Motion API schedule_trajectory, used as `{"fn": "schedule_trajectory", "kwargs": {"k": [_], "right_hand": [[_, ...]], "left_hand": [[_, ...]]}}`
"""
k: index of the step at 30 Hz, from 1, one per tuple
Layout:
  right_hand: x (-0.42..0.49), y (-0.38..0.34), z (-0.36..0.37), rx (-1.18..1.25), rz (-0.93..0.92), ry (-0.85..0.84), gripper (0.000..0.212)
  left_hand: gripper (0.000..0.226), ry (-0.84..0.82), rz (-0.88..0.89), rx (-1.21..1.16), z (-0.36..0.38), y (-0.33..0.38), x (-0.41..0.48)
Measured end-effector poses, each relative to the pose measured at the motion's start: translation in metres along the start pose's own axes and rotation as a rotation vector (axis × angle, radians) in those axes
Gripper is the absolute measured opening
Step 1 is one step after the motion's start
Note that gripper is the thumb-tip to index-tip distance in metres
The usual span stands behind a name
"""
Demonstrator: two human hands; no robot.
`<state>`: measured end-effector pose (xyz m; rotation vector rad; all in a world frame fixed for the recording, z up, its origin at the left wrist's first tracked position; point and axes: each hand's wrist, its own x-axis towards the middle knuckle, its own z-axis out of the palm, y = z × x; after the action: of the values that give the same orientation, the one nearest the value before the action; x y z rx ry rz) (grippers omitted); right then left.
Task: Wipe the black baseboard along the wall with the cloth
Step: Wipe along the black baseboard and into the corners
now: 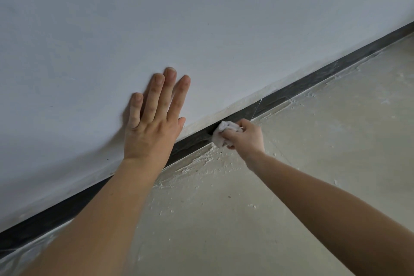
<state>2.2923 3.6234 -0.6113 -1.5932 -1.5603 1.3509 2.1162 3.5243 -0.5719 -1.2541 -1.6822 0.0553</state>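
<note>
Currently our left hand [154, 116] lies flat on the wall [201, 18], mid-frame, for bracing; our right hand [245, 135] pinches the bunched cloth [220, 133] against the baseboard [302, 83].

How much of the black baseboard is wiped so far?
Done: judging by looks, the stretch of baseboard at the lower left is darker and cleaner. In hand: the right hand grips the white cloth and presses it on the strip near its middle, while the left hand lies flat on the wall. Left: the stretch toward the upper right shows pale dusty smears.
</note>
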Motion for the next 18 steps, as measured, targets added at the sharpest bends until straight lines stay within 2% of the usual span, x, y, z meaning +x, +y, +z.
{"fn": "schedule_trajectory", "kwargs": {"k": [5, 7, 9, 11, 14, 18], "right_hand": [[0.034, -0.003, -0.030, 0.182, 0.227, 0.202, 0.018], [0.047, -0.008, -0.045, 0.118, 0.297, 0.188, 0.017], [0.050, -0.014, -0.059, -0.045, 0.331, 0.105, 0.022], [0.043, -0.020, -0.068, -0.203, 0.297, 0.007, 0.021], [0.032, -0.021, -0.068, -0.399, 0.138, -0.102, 0.019], [0.024, -0.012, -0.055, -0.364, 0.013, -0.079, 0.018]], "left_hand": [[0.088, -0.001, -0.017, -0.011, 0.001, 0.002, 0.000], [0.088, 0.007, -0.066, -0.075, -0.001, 0.007, 0.002], [0.096, -0.013, -0.096, -0.189, -0.008, 0.018, 0.007], [0.102, -0.037, -0.056, -0.329, -0.019, 0.032, 0.022], [0.099, 0.008, -0.084, -0.464, -0.032, 0.047, 0.054], [0.099, 0.018, -0.120, -0.463, -0.029, 0.070, 0.071]]}}
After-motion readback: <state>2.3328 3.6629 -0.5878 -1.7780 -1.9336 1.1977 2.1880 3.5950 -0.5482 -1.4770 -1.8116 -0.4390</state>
